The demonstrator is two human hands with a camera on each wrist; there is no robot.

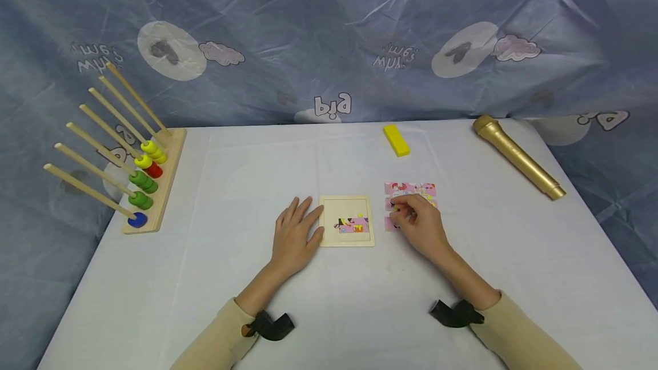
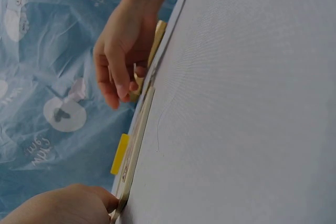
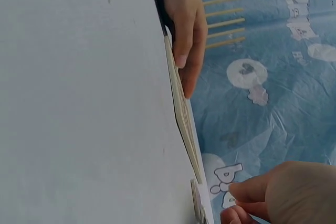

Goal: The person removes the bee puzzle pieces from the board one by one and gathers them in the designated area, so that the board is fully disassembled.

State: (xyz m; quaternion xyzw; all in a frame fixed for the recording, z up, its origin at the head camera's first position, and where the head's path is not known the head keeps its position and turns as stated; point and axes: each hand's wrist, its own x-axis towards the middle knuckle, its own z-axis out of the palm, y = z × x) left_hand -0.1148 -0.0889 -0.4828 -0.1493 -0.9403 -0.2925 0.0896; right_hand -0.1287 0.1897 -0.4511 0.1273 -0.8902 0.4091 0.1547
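Note:
A square wooden puzzle tray (image 1: 329, 240) lies on the table with a few joined pink pieces (image 1: 353, 225) inside it. My left hand (image 1: 295, 237) rests on the table with fingers spread, its index finger and thumb touching the tray's left edge. To the right of the tray lie several loose pink puzzle pieces (image 1: 410, 189). Just above these hovers my right hand (image 1: 422, 227), thumb and index finger bent with a gap between the tips. The right wrist view shows no piece between those fingertips (image 3: 237, 188). My right hand hides part of the loose pieces.
A wooden peg stand (image 1: 172, 179) with coloured rings stands at the left edge. Toward the back lies a yellow block (image 1: 396, 140). A gold microphone (image 1: 519, 157) lies at the right. Printed blue-grey cloth (image 1: 288, 33) hangs behind the white table.

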